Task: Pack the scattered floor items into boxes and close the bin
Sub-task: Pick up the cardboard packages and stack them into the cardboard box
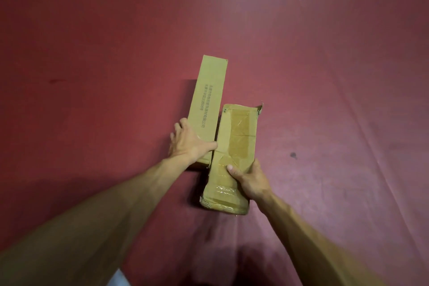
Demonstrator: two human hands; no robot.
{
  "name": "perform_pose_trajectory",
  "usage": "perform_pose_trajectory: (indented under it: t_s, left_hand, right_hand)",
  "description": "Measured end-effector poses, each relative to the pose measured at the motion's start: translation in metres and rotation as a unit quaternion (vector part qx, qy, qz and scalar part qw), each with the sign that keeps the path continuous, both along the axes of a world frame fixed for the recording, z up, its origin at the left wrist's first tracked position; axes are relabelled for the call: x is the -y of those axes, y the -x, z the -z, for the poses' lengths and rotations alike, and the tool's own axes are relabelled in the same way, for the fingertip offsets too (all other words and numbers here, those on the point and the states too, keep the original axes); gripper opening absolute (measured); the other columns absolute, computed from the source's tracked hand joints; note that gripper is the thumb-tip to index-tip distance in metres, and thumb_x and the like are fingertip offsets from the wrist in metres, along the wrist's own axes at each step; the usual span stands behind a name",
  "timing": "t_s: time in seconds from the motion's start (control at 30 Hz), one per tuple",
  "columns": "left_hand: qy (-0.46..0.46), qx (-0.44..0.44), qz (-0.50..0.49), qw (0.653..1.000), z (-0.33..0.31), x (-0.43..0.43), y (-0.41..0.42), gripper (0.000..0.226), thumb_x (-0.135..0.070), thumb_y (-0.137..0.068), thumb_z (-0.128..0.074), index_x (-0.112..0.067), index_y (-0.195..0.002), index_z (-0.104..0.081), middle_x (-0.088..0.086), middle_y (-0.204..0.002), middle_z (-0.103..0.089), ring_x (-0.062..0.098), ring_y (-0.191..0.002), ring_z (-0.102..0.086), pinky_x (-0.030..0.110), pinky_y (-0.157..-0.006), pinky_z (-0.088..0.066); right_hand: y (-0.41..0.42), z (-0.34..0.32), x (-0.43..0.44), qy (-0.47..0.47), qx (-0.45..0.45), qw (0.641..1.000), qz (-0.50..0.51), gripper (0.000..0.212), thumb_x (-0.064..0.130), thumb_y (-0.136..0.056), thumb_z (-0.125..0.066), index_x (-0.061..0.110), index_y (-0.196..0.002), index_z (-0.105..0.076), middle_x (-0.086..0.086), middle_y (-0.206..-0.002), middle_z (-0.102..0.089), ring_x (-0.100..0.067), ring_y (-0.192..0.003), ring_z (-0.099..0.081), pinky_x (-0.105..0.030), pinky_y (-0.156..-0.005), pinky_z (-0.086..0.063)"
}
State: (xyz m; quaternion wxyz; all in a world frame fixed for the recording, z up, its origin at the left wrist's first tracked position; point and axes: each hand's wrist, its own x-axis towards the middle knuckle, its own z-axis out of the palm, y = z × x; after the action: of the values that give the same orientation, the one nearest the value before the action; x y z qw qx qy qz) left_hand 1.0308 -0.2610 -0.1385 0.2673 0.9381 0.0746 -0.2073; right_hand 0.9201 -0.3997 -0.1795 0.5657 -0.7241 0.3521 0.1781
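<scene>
Holding the taped box (234, 146) low in the middle of the frame, the right hand (251, 182) has its thumb on top and fingers round the right edge. Its grip is clamped on the box, likely to lift or steady it. This box is brown and crumpled, with shiny tape and a torn far corner.

Just up and left, the left hand (188, 141) wraps the near end of the long box (207, 100), its grip clamped too. That box is smooth, with dark print. The boxes sit side by side, maybe to be gathered together. The red floor (325, 76) spreads beyond.
</scene>
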Motion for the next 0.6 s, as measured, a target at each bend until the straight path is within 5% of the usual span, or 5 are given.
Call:
perform_pose_trajectory:
  t_s: [0.13,0.37,0.6]
  left_hand:
    - [0.014,-0.017,0.001,1.000,-0.012,-0.006,0.003,0.116,-0.045,-0.055,-0.086,-0.010,-0.143,-0.017,0.015,-0.138,-0.045,0.036,-0.126,-0.046,0.043,-0.100,-0.041]
    - [-0.038,0.013,0.033,0.999,-0.006,0.001,0.007,0.101,-0.047,-0.055,-0.080,-0.011,-0.131,-0.024,0.012,-0.130,-0.046,0.038,-0.116,-0.050,0.044,-0.094,-0.044]
    - [0.120,-0.060,-0.124,0.983,-0.099,-0.038,0.032,0.075,-0.040,-0.055,-0.078,-0.021,-0.114,-0.036,-0.005,-0.104,-0.053,0.022,-0.099,-0.059,0.033,-0.071,-0.053]
  right_hand:
    - [-0.002,-0.011,0.001,-0.001,-0.041,0.999,0.013,0.058,0.031,-0.080,-0.074,0.011,-0.128,-0.050,-0.008,-0.122,-0.065,-0.029,-0.113,-0.061,-0.046,-0.097,-0.049]
    - [-0.008,-0.002,0.006,-0.011,-0.058,0.997,0.047,0.046,0.024,-0.079,-0.073,0.013,-0.122,-0.059,-0.007,-0.117,-0.069,-0.028,-0.108,-0.064,-0.045,-0.097,-0.051]
    - [-0.012,-0.109,0.015,0.022,-0.035,0.997,-0.059,0.037,0.024,-0.082,-0.069,0.013,-0.117,-0.063,-0.011,-0.114,-0.070,-0.032,-0.106,-0.065,-0.047,-0.095,-0.051]
